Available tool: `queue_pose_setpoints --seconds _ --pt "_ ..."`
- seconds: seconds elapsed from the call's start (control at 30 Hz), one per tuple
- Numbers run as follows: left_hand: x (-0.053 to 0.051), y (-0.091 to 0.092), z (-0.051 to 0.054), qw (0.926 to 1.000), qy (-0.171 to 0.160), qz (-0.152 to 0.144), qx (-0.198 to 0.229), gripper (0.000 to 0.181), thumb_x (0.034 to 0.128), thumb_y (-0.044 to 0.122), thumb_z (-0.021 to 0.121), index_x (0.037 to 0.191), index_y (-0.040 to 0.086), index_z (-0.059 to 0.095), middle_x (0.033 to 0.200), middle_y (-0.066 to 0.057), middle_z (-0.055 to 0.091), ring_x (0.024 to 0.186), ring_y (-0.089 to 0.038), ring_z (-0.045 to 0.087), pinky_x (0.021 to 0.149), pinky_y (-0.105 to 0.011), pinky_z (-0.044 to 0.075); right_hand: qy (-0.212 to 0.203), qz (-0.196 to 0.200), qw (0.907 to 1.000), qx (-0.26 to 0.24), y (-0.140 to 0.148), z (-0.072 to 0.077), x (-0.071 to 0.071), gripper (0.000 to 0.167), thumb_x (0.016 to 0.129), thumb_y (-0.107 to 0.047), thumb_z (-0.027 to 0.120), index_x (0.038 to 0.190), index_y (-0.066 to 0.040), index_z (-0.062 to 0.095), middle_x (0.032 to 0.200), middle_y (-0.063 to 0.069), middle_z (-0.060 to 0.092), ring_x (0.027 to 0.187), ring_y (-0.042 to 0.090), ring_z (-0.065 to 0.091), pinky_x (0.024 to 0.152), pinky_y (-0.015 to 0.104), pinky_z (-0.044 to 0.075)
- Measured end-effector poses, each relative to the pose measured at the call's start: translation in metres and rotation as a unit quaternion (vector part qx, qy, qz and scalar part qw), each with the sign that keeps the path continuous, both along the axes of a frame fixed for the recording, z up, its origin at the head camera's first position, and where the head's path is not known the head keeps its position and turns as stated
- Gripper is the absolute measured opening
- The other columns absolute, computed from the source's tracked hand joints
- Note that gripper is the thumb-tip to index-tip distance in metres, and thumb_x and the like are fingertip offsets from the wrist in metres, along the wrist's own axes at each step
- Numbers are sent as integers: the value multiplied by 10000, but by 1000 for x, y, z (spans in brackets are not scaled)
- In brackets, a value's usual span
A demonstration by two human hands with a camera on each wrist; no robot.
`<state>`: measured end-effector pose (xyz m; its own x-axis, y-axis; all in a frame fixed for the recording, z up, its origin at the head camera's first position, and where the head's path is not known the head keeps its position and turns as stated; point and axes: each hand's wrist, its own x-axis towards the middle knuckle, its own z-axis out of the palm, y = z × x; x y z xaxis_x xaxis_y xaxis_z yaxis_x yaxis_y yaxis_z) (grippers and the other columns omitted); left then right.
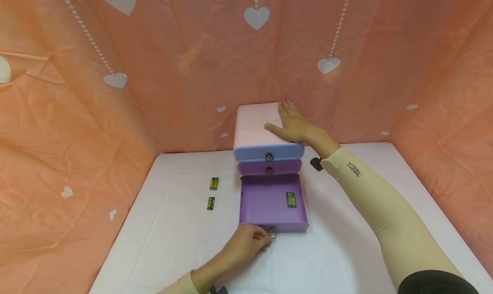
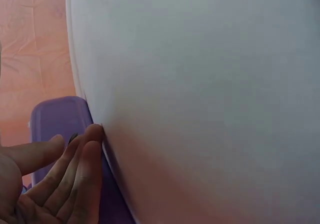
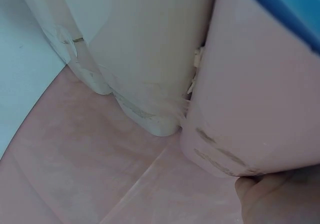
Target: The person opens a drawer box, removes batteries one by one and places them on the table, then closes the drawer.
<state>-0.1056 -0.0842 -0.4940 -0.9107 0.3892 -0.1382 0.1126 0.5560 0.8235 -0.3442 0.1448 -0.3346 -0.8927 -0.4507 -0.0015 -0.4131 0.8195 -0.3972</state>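
A small drawer unit (image 1: 254, 125) with a pink top stands at the back of the table. Its bottom purple drawer (image 1: 265, 225) is pulled out, and a pair of batteries (image 1: 291, 200) lies inside, toward the right. My left hand (image 1: 248, 242) pinches the metal ring pull (image 1: 273, 233) on that drawer's front; in the left wrist view the fingers partly hide the ring. With fingers spread, my right hand (image 1: 290, 125) rests on the unit's top. The right wrist view shows only part of this hand (image 3: 280, 196) against the pink casing (image 3: 260, 94).
Two more pairs of batteries, a farther one (image 1: 214, 183) and a nearer one (image 1: 210, 203), lie on the white table (image 1: 173, 242) left of the drawer. Above the open drawer are a shut purple drawer (image 1: 250, 168) and a blue-fronted one (image 1: 250, 153). Orange cloth (image 1: 192, 71) hangs behind.
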Motion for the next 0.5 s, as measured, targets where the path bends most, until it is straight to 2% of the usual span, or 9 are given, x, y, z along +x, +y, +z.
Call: queue_pose_setpoints --seconds 0.23,0.5 --pt "0 -1 8 9975 406 -207 -543 85 960 168 808 950 94 847 888 42 798 777 -15 652 704 -220 569 47 13 10000 35 -1 1 1 1053 1077 -672 412 1665 74 -42 1763 248 -130 1643 355 -157 1339 454 -83" --pt "-1 -1 25 9954 404 -415 -767 100 976 207 798 989 116 839 888 72 784 785 -13 662 745 -227 579 42 0 10000 8 -1 2 1 1055 1076 -672 414 1665 72 -47 1763 247 -134 1643 354 -160 1339 462 -80"
